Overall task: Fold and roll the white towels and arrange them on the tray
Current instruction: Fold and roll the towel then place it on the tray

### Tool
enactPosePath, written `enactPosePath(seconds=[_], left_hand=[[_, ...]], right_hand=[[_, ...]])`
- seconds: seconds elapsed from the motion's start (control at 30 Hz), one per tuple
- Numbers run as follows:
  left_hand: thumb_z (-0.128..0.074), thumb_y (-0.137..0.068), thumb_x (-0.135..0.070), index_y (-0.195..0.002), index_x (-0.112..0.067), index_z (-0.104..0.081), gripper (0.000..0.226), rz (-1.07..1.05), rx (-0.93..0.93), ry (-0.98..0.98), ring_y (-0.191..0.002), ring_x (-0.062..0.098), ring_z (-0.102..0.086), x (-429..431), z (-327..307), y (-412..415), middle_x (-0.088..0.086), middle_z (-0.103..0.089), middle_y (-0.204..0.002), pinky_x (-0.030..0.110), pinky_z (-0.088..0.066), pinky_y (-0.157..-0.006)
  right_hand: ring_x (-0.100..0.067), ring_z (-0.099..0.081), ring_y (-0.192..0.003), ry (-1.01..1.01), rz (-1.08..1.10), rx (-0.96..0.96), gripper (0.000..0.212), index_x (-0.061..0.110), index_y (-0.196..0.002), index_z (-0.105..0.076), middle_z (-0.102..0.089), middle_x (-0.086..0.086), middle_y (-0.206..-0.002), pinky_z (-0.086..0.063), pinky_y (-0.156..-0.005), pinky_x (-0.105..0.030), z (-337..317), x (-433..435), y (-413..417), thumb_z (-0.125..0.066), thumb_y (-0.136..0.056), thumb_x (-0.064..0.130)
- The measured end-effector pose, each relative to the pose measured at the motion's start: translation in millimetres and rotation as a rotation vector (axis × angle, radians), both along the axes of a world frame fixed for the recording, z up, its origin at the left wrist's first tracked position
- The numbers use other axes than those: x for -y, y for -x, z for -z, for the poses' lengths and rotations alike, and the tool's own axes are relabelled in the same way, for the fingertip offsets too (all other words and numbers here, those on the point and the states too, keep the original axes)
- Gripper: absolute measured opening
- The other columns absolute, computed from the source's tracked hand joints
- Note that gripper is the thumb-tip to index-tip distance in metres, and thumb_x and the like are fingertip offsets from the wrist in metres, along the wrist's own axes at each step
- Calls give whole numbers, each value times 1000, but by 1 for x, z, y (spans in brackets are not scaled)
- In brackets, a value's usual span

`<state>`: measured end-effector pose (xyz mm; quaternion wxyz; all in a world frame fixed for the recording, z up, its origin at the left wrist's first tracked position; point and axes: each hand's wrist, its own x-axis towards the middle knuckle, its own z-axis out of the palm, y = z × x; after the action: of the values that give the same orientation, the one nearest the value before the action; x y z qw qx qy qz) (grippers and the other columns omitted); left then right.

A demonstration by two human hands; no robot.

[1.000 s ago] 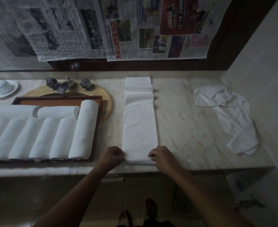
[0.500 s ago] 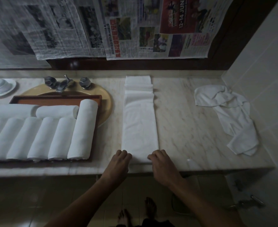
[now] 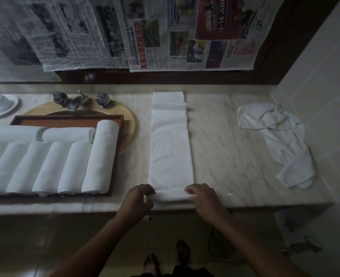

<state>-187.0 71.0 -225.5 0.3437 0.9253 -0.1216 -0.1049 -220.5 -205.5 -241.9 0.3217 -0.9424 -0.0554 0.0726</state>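
Towel (image 3: 171, 148): long flat white strip, near end rolled; left hand (image 3: 138, 198), right hand (image 3: 205, 200) grip roll, fingers (image 3: 195, 187) curled.

Folded towel (image 3: 171, 148) lies flat, near end rolled, beside towel-filled tray (image 3: 69, 119)

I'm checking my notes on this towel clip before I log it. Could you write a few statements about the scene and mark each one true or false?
1. The left hand and the right hand both hold the near end of the folded towel, which is curled into a small roll there. True.
2. The tray holds several rolled towels. True.
3. The crumpled towel lies left of the tray. False: it lies on the counter far to the right, beside the tiled wall.
4. The folded towel lies stretched out on the tray. False: it lies on the counter, right of the tray.
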Motion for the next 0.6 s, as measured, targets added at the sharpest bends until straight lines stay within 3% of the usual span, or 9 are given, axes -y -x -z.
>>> enactPosePath(seconds=[0.1, 0.2, 0.3, 0.37, 0.43, 0.53, 0.6], left_hand=[[-74, -82, -9, -98, -26, -74, 24, -91, -99, 75, -89, -4, -65, -1, -2, -5, -17, -72, -94, 10, -49, -75], [-79, -82, -11, -97, -24, -74, 21, -188, -212, 173, -85, 0, -69, -5, -2, -14, -10, -74, -92, 22, -56, -75], [-80, -84, -9, -96, -20, -74, 17, -304, -309, 272, -81, 12, -72, -7, 0, -21, 0, -76, -89, 31, -57, -71], [-80, -86, -10, -96, -17, -74, 14, -355, -335, 312, -81, 18, -73, -6, 1, -22, 3, -76, -87, 30, -58, -68], [-79, -87, -11, -96, -14, -74, 11, -393, -358, 349, -81, 23, -73, -4, 1, -21, 5, -76, -87, 25, -55, -62], [-79, -88, -16, -93, -15, -74, 7, -436, -338, 337, -82, 23, -73, 1, 0, -20, 4, -75, -87, 26, -55, -61], [-76, -91, -23, -97, -19, -71, 8, -427, -184, 210, -84, 14, -69, 7, 0, -14, -3, -72, -94, 26, -54, -66]], right_hand=[[-2, -58, -99, -81, 96, -38, 18, 29, -106, -71, -67, 15, -103, -52, -90, -32, 0, 0, -5, -65, -96, 16], [-8, -55, -96, -57, 125, 50, 19, 25, -98, -74, -65, 11, -98, -52, -85, -36, 3, -5, -9, -63, -94, 11], [-14, -53, -98, 36, 125, 162, 33, 23, -101, -76, -62, 8, -102, -52, -80, -36, 9, -17, -11, -65, -85, -4], [-18, -53, -99, 88, 77, 207, 52, 20, -108, -76, -62, 5, -106, -53, -77, -36, 11, -28, -7, -61, -72, -14], [-23, -56, -99, 156, 22, 306, 52, 18, -113, -74, -63, 0, -110, -52, -76, -37, 13, -39, 2, -56, -71, -8], [-30, -57, -114, 276, -25, 380, 47, 14, -130, -66, -61, -7, -130, -50, -92, -44, 19, -51, 19, -47, -87, 8], [-35, -53, -126, 342, -38, 380, 54, 9, -140, -59, -56, -13, -141, -44, -105, -50, 27, -53, 26, -45, -88, 8]])
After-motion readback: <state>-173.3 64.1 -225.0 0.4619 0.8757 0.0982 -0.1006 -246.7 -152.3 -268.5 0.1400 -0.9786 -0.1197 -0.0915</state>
